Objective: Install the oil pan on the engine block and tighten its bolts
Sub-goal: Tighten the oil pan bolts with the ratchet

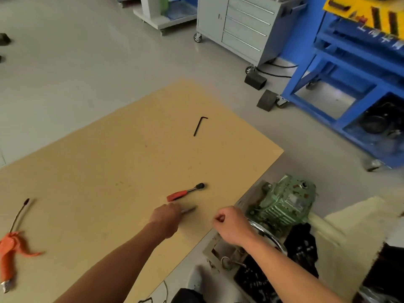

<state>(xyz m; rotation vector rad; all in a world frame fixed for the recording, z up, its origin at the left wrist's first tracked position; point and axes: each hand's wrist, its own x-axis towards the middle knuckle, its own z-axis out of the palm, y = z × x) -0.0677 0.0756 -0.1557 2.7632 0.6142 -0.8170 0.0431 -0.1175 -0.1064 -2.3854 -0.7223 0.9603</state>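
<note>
Tan fibreboard sheet point(98, 171) is spread over the pale grey floor point(65, 62), and the hand tools lie loose on it. The red-handled ratchet wrench point(185, 192) lies just beyond the left grip point(167, 218). The end of its handle is nearest the knuckles, near them but not touching, and its dark head points away to the right.

The left grip is down at the board with its back to me. A slim grey metal rod point(189, 209) sticks out from under its fingertips. It is all smeared, so I cannot tell whether the fingers clasp the rod or only rest against it.

The right grip point(229, 224) hangs over the board's right edge, curled into a fist with the thumb against the forefinger and nothing showing in it. It is off to the right of the ratchet and apart from it.

Just behind that fist stands a green finned metal gear housing point(284, 200) with a chrome wheel rim point(269, 235) below it. Black machinery point(302, 246) sits to the right of the forearm, too blurred to read.

Farther up the board lies a black L-shaped hex key point(199, 125). An orange air blow gun point(9, 243) lies at the board's left edge. A grey wheeled drawer cabinet point(244, 25) and a blue steel frame point(328, 68) stand at the back.
</note>
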